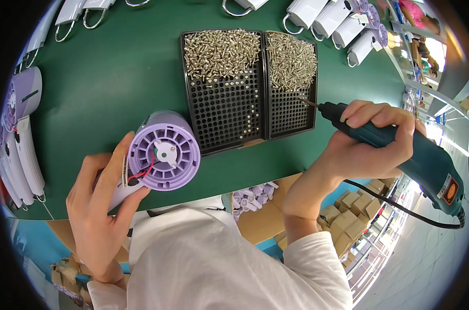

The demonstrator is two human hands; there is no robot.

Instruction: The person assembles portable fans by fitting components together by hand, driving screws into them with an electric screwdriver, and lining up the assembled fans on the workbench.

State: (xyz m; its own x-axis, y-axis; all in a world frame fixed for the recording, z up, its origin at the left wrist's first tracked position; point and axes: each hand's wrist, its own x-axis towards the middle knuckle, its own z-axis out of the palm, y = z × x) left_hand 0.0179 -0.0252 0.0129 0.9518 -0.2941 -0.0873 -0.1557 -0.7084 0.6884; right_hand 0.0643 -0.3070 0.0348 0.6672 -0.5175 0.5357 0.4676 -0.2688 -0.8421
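My left hand [102, 206] is closed around the handle of a lavender hair dryer body [189, 142]. Its round slotted end faces up toward me, with a white motor mount in the centre and red and black wires running to the handle. A dark green electric screwdriver [425, 160] is gripped in my right hand [374, 137]. The tip of its bit reaches over the smaller black screw tray [292, 135], just below the heaped screws [291, 59]. Whether a screw sits on the bit is too small to tell. Beside it lies the larger black screw tray [221, 146].
More dryer bodies with white handles [330, 18] and metal loops line the far edge of the green table [115, 67]; others [25, 160] stand at the left. Below the front edge is a cardboard box [268, 222] of lavender parts. The screwdriver's black cord [399, 206] hangs at right.
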